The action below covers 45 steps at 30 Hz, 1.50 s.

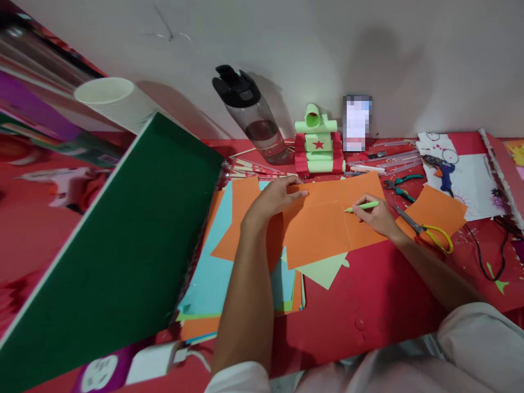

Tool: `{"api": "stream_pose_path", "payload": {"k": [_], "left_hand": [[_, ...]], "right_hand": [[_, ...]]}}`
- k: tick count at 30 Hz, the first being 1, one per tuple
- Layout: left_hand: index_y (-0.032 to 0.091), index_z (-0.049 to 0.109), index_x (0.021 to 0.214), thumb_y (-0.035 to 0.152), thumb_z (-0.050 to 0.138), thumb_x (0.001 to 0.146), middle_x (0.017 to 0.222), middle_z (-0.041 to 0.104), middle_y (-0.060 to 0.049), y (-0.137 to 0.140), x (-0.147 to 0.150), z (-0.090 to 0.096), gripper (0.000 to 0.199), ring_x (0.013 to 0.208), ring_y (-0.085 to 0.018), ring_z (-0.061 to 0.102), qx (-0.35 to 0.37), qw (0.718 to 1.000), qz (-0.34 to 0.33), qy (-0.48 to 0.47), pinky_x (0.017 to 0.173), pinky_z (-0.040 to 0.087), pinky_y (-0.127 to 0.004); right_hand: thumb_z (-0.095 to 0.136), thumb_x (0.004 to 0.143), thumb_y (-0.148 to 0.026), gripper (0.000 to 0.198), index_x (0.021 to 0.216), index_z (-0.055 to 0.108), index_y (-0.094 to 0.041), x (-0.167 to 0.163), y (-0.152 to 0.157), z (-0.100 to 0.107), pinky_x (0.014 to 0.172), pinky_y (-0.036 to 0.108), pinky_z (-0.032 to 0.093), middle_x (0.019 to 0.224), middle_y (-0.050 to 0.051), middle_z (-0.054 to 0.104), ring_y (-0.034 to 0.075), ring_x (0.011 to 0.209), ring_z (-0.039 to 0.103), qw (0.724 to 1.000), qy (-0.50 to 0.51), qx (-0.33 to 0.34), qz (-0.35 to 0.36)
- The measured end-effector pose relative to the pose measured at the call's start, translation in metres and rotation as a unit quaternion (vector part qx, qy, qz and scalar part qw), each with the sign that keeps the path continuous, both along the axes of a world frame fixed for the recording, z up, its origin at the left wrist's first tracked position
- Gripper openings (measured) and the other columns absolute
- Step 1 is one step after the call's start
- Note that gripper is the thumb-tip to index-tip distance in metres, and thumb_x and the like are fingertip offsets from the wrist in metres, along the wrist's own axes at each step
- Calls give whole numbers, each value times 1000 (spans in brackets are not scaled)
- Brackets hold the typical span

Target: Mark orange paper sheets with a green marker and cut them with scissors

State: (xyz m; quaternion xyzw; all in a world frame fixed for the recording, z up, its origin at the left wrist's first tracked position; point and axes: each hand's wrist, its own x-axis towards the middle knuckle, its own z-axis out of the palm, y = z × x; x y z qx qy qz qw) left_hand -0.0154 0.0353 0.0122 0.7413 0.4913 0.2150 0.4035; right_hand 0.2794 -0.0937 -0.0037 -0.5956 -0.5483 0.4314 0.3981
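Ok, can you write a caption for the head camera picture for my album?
Left hand on orange paper, right hand holding a green pen to it.

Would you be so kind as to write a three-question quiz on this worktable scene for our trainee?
1. What does the right hand hold?
2. True or false: the left hand rests on orange paper.
3. Which item stands between the bottle and the phone? A) glue gun; B) paper model with a red star; C) scissors.

Key: 1. A green pen. 2. True. 3. B.
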Motion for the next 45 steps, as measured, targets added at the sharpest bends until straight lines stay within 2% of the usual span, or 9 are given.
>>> {"api": "stream_pose_path", "payload": {"k": [4,13,45], "left_hand": [[22,64,91,60,73,76,99,70,-5,0,0,0,41,97,-27,62,4,1000,-4,-4,90,46,-38],[22,64,90,62,73,74,96,69,-5,1,0,0,44,95,-26,63,11,1000,-4,-2,89,47,-38],[21,64,89,57,71,78,95,70,-3,0,0,1,39,91,-24,62,-2,1000,-11,-1,83,44,-34]], "right_hand": [[74,92,-48,26,89,69,-23,-1,0,1,66,28,55,77,1,73,16,68,70,1000,16,2,-9],[74,91,-53,33,105,73,-23,-1,2,0,75,31,63,99,6,80,19,81,77,999,47,-6,-11],[74,90,-48,31,106,74,-22,-2,4,-1,73,31,63,98,7,80,19,77,78,998,50,-6,-25]]}}
